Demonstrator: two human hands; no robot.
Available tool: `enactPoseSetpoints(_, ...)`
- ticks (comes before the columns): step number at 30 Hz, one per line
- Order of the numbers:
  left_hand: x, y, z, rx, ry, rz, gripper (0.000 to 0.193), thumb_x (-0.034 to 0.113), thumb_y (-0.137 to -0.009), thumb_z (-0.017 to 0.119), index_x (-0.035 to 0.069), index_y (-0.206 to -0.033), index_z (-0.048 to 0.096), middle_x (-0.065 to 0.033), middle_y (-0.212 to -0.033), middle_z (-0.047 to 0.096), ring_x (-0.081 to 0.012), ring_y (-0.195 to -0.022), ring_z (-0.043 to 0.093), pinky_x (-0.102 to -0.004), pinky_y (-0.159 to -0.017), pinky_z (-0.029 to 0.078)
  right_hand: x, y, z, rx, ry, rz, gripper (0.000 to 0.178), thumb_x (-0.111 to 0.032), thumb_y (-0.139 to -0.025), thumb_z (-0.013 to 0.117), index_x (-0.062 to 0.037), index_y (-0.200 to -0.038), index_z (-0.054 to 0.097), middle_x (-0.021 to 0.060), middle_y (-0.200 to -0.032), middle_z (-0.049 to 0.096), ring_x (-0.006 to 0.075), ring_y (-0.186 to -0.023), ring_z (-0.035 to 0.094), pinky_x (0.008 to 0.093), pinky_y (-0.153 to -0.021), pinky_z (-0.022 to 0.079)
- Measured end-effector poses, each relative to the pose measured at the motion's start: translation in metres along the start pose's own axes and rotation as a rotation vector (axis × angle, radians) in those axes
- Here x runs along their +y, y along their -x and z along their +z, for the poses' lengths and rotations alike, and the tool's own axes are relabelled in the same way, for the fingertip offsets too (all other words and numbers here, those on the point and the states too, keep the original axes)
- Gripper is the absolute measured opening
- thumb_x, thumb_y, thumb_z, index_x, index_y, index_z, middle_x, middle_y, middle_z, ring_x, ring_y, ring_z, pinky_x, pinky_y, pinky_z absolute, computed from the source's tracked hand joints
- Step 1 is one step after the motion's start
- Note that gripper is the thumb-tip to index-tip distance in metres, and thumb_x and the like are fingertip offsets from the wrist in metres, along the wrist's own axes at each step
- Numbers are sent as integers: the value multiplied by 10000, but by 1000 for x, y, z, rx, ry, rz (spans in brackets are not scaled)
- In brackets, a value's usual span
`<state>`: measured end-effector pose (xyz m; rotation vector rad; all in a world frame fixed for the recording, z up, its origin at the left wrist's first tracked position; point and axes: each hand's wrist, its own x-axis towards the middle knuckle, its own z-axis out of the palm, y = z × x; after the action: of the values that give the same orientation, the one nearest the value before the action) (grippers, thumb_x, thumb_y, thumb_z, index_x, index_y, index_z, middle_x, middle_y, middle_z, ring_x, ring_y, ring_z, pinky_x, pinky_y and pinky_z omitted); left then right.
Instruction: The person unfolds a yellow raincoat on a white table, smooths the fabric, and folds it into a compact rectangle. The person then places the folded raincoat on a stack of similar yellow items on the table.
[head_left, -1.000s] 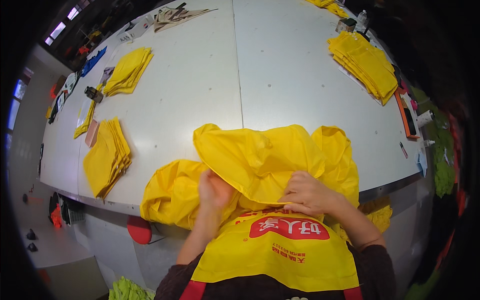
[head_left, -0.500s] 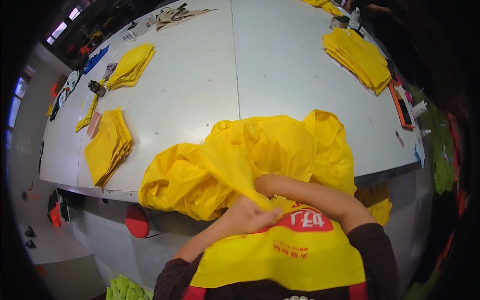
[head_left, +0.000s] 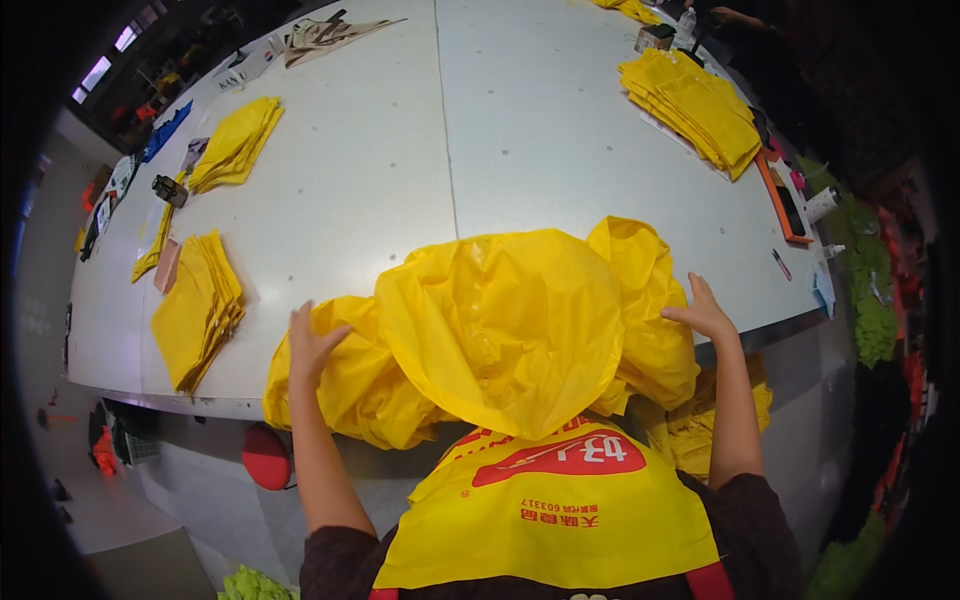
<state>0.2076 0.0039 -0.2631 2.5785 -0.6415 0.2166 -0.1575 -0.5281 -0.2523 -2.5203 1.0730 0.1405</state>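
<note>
A big heap of thin, shiny yellow cloth lies bunched over the near table edge, right in front of me. Its middle opens into a wide, baggy hollow with a rounded rim, and crumpled folds bulge on both sides. My left hand is at the heap's left side, thumb and fingers apart, gripping nothing. At the right bulge, my right hand is also open, its thumb close to the cloth; whether either hand touches it I cannot tell. The yellow apron I wear, with a red patch and red straps, meets the heap's lower edge.
Folded yellow stacks lie on the white table: a near-left stack, a far-left stack and a right stack. A red round stool is below the edge. An orange box sits on the right, near a person's hand farther off.
My hands were closed on the cloth at the middle; now they have let go and spread apart to both sides. The cloth's middle has opened out into a broad hollow.
</note>
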Motion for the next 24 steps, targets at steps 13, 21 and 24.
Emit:
enactPoseSetpoints(13, 14, 20, 70, -631, 515, -208, 355, 319, -802, 520, 47, -1015, 600, -180, -936, 633, -340, -842, 597, -389, -724, 464, -55, 23, 1, -365, -1270, 60, 673, -107, -681, 700, 41, -1266, 402, 129, -1158, 548, 216, -1044, 540, 324, -889, 444)
enactPoseSetpoints(21, 4, 164, -107, -313, 588, -361, 436, 325, -919, 452, 22, -1233, 454, -120, -1204, 520, -235, -1070, 526, -356, -914, 437, -35, 229, -184, 139, -1205, 121, 724, -118, -533, 684, 43, -1202, 459, 150, -1085, 568, 270, -963, 577, 352, -852, 457)
enactPoseSetpoints(24, 38, 155, -183, 329, 850, -130, 406, 290, -890, 517, 17, -1190, 493, -139, -1158, 548, -242, -1009, 560, -373, -884, 460, -40, 235, -234, 494, -901, -21, 643, -189, -601, 655, 13, -1185, 480, 149, -1032, 582, 277, -933, 587, 359, -818, 463)
